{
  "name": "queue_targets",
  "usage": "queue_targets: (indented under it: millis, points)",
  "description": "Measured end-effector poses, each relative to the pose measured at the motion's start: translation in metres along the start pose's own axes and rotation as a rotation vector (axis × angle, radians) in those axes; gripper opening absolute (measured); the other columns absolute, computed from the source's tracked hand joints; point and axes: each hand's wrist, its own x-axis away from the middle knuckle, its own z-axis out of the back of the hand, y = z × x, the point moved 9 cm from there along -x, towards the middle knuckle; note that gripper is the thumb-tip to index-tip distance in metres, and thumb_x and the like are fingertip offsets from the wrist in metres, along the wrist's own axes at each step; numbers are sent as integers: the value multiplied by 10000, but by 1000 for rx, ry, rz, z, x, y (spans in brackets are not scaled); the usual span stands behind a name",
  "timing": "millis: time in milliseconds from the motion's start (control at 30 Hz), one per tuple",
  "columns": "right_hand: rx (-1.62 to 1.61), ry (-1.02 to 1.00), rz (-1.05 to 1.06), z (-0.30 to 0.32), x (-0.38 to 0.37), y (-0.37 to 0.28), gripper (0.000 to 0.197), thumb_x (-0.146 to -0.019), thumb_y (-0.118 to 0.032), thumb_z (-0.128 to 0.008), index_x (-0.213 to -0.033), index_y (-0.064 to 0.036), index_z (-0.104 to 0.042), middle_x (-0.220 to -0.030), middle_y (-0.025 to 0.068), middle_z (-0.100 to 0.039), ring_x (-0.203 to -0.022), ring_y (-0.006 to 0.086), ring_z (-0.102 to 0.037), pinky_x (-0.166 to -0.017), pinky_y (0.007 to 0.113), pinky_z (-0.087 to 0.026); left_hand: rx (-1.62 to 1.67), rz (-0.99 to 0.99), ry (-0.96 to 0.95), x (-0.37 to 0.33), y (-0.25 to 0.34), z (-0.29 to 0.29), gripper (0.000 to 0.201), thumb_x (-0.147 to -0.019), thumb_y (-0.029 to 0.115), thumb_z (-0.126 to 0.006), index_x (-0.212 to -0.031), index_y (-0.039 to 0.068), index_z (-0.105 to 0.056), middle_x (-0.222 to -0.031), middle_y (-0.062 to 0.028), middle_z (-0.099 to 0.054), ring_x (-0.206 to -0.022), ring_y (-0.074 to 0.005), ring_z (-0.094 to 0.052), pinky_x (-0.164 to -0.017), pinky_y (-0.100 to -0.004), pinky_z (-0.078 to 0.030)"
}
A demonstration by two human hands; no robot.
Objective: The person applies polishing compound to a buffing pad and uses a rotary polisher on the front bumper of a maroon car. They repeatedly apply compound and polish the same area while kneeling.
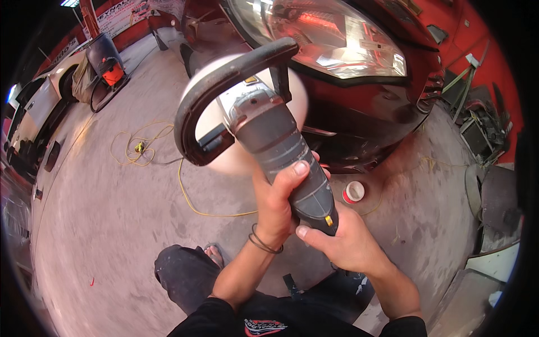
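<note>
The polisher (264,132) fills the middle of the view, held up close under the camera with its grey body slanting from lower right to upper left. Its black loop handle (219,84) arches over the head, and the white pad (297,95) behind it is blurred, so its surface cannot be made out. The left hand (278,205) wraps the body from the left, fingers curled tight around it and the thumb lying along the top; dark bands (264,241) circle that wrist. The right hand (342,238) grips the tail end of the body from below and from the right, fingers closed on it, thumb pressed against the underside near a small yellow switch (328,220). The two hands sit one just behind the other, nearly touching. Beyond the pad is the front of a dark red car (370,112), its clear headlight (331,33) directly past the tool; whether the pad touches the car cannot be told. A yellow cord (188,194) trails over the concrete floor (112,224) to a loose coil at the left. A small red and white cup (353,192) stands on the floor just beside the right hand. Below, a bent knee in dark trousers (179,275) and a sandalled foot (214,255) show. A white car (39,101) stands far left.
</note>
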Motion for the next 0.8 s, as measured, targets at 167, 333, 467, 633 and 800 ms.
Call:
queue_targets:
  millis: [167, 333, 467, 633, 800]
  points:
    - [-30, 58, -30, 24, 34, 25, 584, -968, -342, -862, -1406, -1, -680, -1194, 200, -813, -1137, 342, -790, -1018, 432, -590, -53, 49, -26, 22, -28, -25, 617, -905, 357, -769, -1320, -81, -640, -1167, -197, -739, -965, -291, -804, -826, -421, -684]
    - [-27, 121, -108, 47, 80, 56, 578, -965, -321, -875, -1413, -13, -679, -1203, 188, -815, -1142, 329, -795, -1021, 424, -592, -73, 154, -86, 51, -65, -58, 658, -893, 334, -786, -1376, -75, -606, -1213, -201, -725, -998, -313, -803, -858, -432, -679]
    - [-101, 213, -133, 69, 115, 74, 529, -960, -273, -883, -1374, 0, -696, -1186, 161, -816, -1109, 273, -788, -1003, 404, -593, 12, 241, -147, 67, -98, -90, 547, -915, 239, -808, -1337, -62, -634, -1165, -180, -743, -994, -287, -804, -851, -414, -674]
    - [-122, 333, -117, 99, 134, 85, 457, -956, -216, -879, -1316, 17, -721, -1158, 124, -812, -1068, 216, -765, -988, 379, -587, 118, 242, -183, 69, -125, -121, 415, -947, 107, -850, -1286, -27, -652, -1070, -126, -758, -941, -227, -797, -810, -367, -663]
    - [-142, 374, -217, 119, 150, 106, 411, -945, -191, -871, -1267, 25, -735, -1117, 113, -808, -1026, 198, -764, -937, 372, -599, 80, 227, -220, 71, -150, -141, 469, -941, 202, -817, -1318, -32, -664, -1181, -151, -753, -963, -260, -797, -852, -400, -669]
